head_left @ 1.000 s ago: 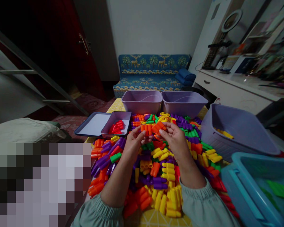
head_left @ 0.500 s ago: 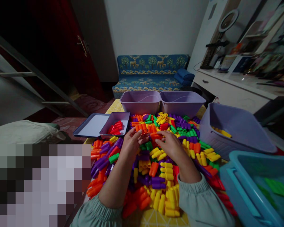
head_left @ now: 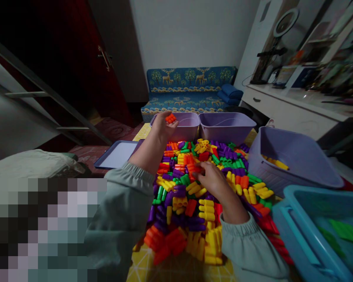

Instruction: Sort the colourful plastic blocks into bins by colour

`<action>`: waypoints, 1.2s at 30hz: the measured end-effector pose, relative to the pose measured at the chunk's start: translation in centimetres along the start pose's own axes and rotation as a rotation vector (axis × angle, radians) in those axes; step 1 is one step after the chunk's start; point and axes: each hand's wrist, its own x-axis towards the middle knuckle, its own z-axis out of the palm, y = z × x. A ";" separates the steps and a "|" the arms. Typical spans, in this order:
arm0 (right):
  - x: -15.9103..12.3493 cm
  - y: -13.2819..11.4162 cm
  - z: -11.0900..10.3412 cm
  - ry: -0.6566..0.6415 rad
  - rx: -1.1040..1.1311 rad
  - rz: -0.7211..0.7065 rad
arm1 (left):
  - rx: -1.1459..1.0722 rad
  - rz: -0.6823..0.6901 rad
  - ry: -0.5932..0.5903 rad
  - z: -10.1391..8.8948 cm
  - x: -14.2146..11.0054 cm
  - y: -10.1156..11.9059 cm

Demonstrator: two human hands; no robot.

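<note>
My left hand (head_left: 164,124) is stretched forward over the back left purple bin (head_left: 188,131). Between its fingers is an orange plastic building block (head_left: 171,118) made of joined rounded tubes. My right hand (head_left: 211,176) is low over the heap of blocks, with its fingertips closed on another orange block (head_left: 194,169), partly hidden by the fingers. Around it lie yellow blocks (head_left: 206,210), purple blocks (head_left: 180,190) and green blocks (head_left: 184,179), loosely piled on a yellow patterned tablecloth (head_left: 176,272).
A second purple bin (head_left: 226,131) stands at the back. On the right are a larger purple bin (head_left: 294,176) with yellow blocks and a turquoise tub (head_left: 300,235) with green pieces. At left lies a white, dark-rimmed tray (head_left: 117,154). Pixelation covers the lower left.
My left hand has moved from the middle of the heap forward and up to the back left bin, carrying an orange block. My right hand has stayed nearly in place.
</note>
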 end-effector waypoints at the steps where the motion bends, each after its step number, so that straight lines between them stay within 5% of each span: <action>1: -0.1 0.0 -0.1 0.002 0.006 -0.006 | 0.060 0.012 -0.004 0.4 0.8 0.2; 4: -0.4 0.1 -0.2 0.000 0.061 -0.017 | 0.200 0.004 -0.002 -0.2 2.0 0.0; 8: -0.6 0.0 -0.2 0.009 0.053 -0.008 | 0.232 0.055 -0.058 -3.9 0.8 -2.3; 11: -0.5 -0.2 -0.1 0.017 -0.021 -0.010 | 0.432 0.175 -0.234 -7.1 -1.1 -4.9; 15: -0.4 -0.2 0.0 0.003 -0.006 -0.006 | 0.887 0.417 -0.277 -9.9 -3.3 -8.1; 19: -0.4 -0.1 0.2 0.000 -0.004 -0.002 | 1.449 0.685 -0.337 -10.2 -4.5 -9.6; 25: -0.2 0.4 0.6 0.010 -0.016 0.005 | 1.903 0.662 -0.364 -9.0 -4.8 -9.8; 30: -0.1 0.5 0.7 0.002 0.004 0.002 | 1.754 0.632 -0.338 -9.9 -5.0 -9.7; 36: -0.1 0.2 0.3 0.104 0.094 -0.010 | 0.974 0.585 -0.222 -11.3 -6.1 -9.9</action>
